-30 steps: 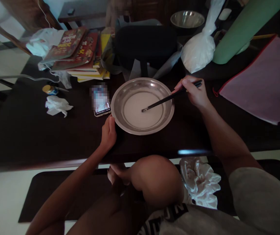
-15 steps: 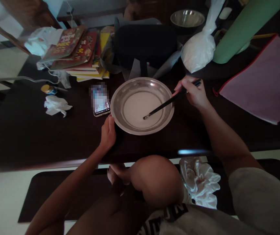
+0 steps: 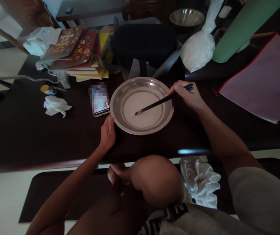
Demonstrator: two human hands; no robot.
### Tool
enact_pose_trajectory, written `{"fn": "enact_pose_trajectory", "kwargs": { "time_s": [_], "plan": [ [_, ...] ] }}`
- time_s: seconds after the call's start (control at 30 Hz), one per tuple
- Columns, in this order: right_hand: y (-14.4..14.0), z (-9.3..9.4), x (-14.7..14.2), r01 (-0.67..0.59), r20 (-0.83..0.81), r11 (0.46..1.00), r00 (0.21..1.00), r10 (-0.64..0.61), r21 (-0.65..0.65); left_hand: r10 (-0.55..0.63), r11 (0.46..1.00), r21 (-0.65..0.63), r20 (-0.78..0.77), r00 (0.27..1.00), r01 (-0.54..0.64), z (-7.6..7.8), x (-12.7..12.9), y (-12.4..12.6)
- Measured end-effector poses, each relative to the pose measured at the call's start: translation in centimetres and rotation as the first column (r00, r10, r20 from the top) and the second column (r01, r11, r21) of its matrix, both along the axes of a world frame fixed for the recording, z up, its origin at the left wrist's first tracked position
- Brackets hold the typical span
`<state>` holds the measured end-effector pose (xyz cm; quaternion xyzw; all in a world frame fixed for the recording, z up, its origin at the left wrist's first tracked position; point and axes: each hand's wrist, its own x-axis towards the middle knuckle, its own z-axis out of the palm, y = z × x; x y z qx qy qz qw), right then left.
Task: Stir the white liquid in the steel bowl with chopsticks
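A shallow steel basin [image 3: 116, 121] with a milky white liquid [image 3: 140, 101] in it stands near the table's front edge. My left hand [image 3: 108, 133] grips its rim at the lower left, thumb on the near side and the other fingers partly hidden below. Dark chopsticks [image 3: 158, 103] are pinched in my right hand [image 3: 186, 94], just off the basin's right rim. They slant down to the left, and their wet tips touch the liquid left of its middle. A lit phone [image 3: 99, 99] lies close to the basin's left side.
Crumpled tissue [image 3: 56, 106] and a small gold-lidded jar [image 3: 47, 90] lie at left. Behind stand stacked books [image 3: 73, 49], a black case [image 3: 144, 40], a tied bag of white powder [image 3: 198, 52], another steel bowl [image 3: 186, 17] and a green cylinder [image 3: 244, 32]. A purple cloth [image 3: 262, 78] covers the right.
My right hand has moved slightly left with the chopsticks, and their tips have swept left and a little up through the liquid. My left hand and the basin have stayed put.
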<state>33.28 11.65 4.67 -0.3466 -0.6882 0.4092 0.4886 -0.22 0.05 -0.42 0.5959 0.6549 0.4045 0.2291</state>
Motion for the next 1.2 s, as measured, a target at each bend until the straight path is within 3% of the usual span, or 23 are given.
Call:
{"fn": "enact_pose_trajectory", "kwargs": {
  "time_s": [0.2,0.37,0.47,0.57,0.77,0.97,1.2],
  "plan": [
    [0.61,-0.47,0.45,0.106,-0.098,0.994,0.99,-0.106,-0.002,-0.017,1.0,-0.006,0.006,1.0,0.017,0.18,0.07,-0.01],
    [0.07,-0.15,-0.01,0.019,-0.019,0.999,1.0,-0.02,-0.038,-0.01,1.0,0.0,0.005,1.0,0.01,0.31,0.17,0.01],
    [0.02,0.14,0.08,0.055,0.005,0.998,0.998,-0.055,0.001,-0.01,1.0,-0.002,0.008,1.0,0.01,0.29,0.15,-0.01],
    [0.39,-0.1,0.4,0.1,-0.08,0.995,0.992,-0.099,0.013,-0.012,1.0,-0.005,0.008,1.0,0.012,0.24,0.08,-0.03],
    [0.01,0.01,-0.04,-0.004,-0.013,1.0,1.0,0.004,-0.01,-0.004,1.0,-0.006,-0.003,1.0,0.004,0.09,-0.05,0.04],
    [0.08,0.18,0.14,0.136,-0.052,0.99,0.989,-0.138,-0.032,-0.005,1.0,0.003,0.001,1.0,0.005,0.14,0.07,0.04],
    [0.14,-0.05,-0.12,0.062,-0.042,0.994,0.997,-0.066,-0.086,0.001,1.0,-0.011,-0.007,1.0,-0.001,0.14,-0.01,0.01]
  ]
}}
